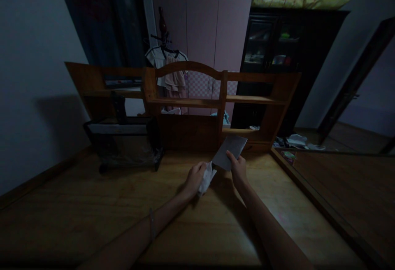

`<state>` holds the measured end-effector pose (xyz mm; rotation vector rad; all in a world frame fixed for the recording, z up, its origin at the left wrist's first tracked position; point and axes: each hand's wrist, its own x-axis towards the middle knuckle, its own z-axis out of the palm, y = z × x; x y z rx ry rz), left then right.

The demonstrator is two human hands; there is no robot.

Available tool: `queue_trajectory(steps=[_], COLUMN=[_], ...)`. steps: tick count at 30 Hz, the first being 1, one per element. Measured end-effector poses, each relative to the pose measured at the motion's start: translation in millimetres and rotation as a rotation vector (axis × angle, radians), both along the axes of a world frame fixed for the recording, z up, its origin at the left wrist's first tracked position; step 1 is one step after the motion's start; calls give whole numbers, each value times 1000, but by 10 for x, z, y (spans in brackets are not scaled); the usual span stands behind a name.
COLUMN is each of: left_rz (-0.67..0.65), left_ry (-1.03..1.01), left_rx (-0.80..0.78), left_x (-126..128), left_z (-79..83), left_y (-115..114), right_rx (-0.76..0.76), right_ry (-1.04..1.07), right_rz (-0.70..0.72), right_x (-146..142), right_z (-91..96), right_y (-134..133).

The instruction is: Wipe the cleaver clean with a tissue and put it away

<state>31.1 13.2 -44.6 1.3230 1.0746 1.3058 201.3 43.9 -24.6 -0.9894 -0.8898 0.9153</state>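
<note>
My right hand [237, 168] grips a flat grey rectangular piece [228, 151] by its lower right edge, thumb on top. It looks like a thin booklet or card; its exact kind is too dark to make out. A crumpled white tissue [207, 178] is bunched in my left hand [196, 175], whose fingers are closed around it. The tissue's top comes close to the lower left corner of the grey piece; whether they touch I cannot tell. Both hands are held over the wooden surface [185, 229].
A wooden shelf unit [188, 103] runs across the far edge. At the left stands a dark-framed case [123, 146] against it. A raised wooden rail [311, 192] borders the right side. Beyond are a pink wardrobe [202, 35], hanging clothes [173, 70] and a dark cabinet [311, 56].
</note>
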Motion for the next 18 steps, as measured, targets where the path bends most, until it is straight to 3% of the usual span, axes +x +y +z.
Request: queue_trajectory(steps=[6, 14, 18], left_rz=[-38, -77, -270], left_ry=[-198, -276, -163], left_rx=[-139, -192, -269], left_x=[-22, 29, 27], left_z=[17, 76, 160], left_y=[-4, -48, -112], right_rx=[17, 17, 6], right_ry=[0, -23, -31], right_rz=[-28, -59, -93], right_x=[13, 35, 75], right_z=[30, 12, 1], right_y=[-11, 5, 26])
